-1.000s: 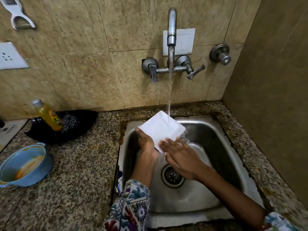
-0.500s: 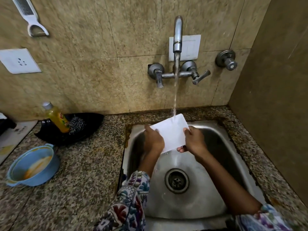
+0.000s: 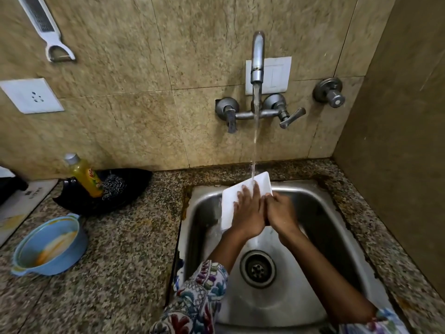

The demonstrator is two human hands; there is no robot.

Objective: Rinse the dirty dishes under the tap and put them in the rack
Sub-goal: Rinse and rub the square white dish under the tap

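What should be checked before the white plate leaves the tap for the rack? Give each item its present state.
1. Water running from tap onto white plate: ok.
2. Left hand flat on plate: ok.
3. Right hand grips plate edge: ok.
4. Plate fully rinsed: cannot tell.
5. Rack in view: not ok.
6. Blue bowl on the counter holds orange residue, not yet rinsed: not ok.

A home kitchen: a steel sink (image 3: 337, 227) is sunk into a speckled granite desk (image 3: 115, 261) under a running wall tap (image 3: 257, 59), with beige tiles behind, a hanging grater (image 3: 42, 22), and a dish-soap bottle (image 3: 85, 175) beside a steel scrubber (image 3: 113, 185) at far left.
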